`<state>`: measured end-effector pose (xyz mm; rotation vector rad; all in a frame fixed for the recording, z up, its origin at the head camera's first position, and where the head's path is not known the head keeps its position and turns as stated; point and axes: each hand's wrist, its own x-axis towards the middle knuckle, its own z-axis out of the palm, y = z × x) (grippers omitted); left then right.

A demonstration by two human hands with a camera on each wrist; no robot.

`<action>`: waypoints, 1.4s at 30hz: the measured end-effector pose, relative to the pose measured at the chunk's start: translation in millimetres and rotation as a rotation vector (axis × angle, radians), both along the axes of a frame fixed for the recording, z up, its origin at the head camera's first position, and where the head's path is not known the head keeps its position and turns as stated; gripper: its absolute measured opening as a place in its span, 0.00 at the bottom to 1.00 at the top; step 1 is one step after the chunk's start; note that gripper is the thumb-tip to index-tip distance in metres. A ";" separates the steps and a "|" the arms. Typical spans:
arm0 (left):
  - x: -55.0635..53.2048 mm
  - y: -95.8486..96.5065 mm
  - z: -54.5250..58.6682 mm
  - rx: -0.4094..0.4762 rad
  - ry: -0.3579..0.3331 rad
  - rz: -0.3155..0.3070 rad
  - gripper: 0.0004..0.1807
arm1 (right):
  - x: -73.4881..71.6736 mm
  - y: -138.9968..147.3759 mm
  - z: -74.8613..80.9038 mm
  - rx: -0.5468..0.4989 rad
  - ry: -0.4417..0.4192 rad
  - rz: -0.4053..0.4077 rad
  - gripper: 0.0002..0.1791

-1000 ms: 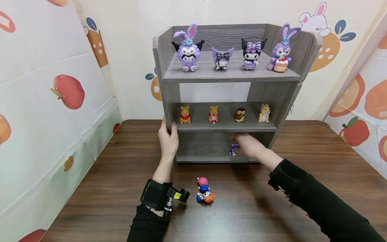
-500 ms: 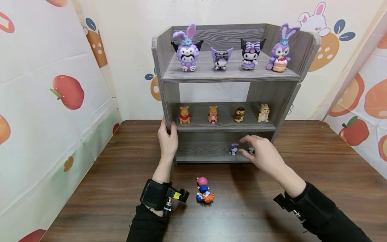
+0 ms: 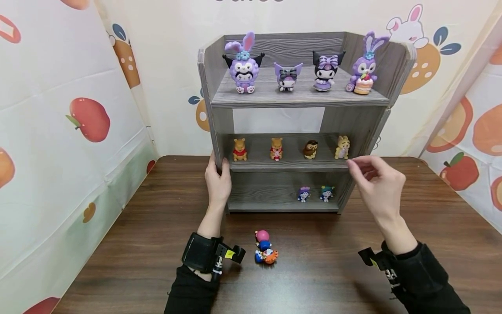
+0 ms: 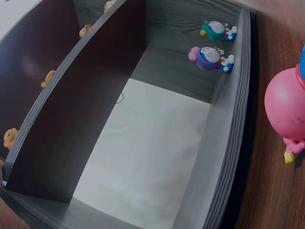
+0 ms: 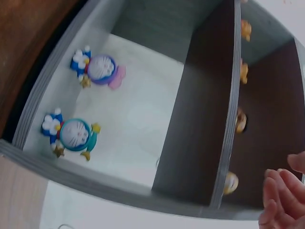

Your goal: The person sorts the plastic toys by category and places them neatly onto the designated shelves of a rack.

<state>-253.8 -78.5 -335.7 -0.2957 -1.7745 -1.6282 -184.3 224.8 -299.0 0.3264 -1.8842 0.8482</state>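
My left hand [image 3: 217,181] grips the left side panel of a grey wooden display shelf [image 3: 294,170], thumb in front. Off the shelf's right side, near the middle board's front corner, my right hand [image 3: 378,185] is raised with loosely bent fingers. Nothing shows between its thumb and fingers [image 5: 281,193] in the right wrist view. On the bottom board stand two small blue-bodied Doraemon figurines, one in a purple hood [image 3: 303,194] and one in a teal hood [image 3: 327,193]. Two more colourful figurines, one with a pink ball-like top [image 3: 262,236] and one orange and blue [image 3: 266,256], lie on the table.
Winnie-the-Pooh figurines [image 3: 240,149], an owl [image 3: 310,149] and a yellow rabbit [image 3: 342,147] stand along the middle board. Larger purple figurines [image 3: 245,72] occupy the top board. The brown wooden table [image 3: 157,244] extends before the shelf, with fruit-print sheets [image 3: 78,174] at its sides.
The right hand has drawn out of the bottom compartment, moving right and up. The teal-hooded figurine it covered now stands in plain sight. The left hand has stayed on the side panel.
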 end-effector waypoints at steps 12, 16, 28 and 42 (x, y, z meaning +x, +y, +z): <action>-0.6 0.5 -2.1 0.005 0.001 0.003 0.24 | -13.8 9.1 -6.6 -0.305 -0.046 -0.154 0.21; -1.5 0.7 -3.5 0.003 0.008 -0.002 0.24 | -16.6 9.6 -9.5 -0.361 -0.149 -0.124 0.24; -1.6 1.3 -4.3 0.003 0.014 0.004 0.22 | -23.3 14.0 -17.3 -0.343 -0.439 -0.020 0.26; -0.6 -1.1 -0.5 0.007 0.011 0.013 0.22 | -28.6 15.1 -21.1 -0.276 -0.450 -0.069 0.20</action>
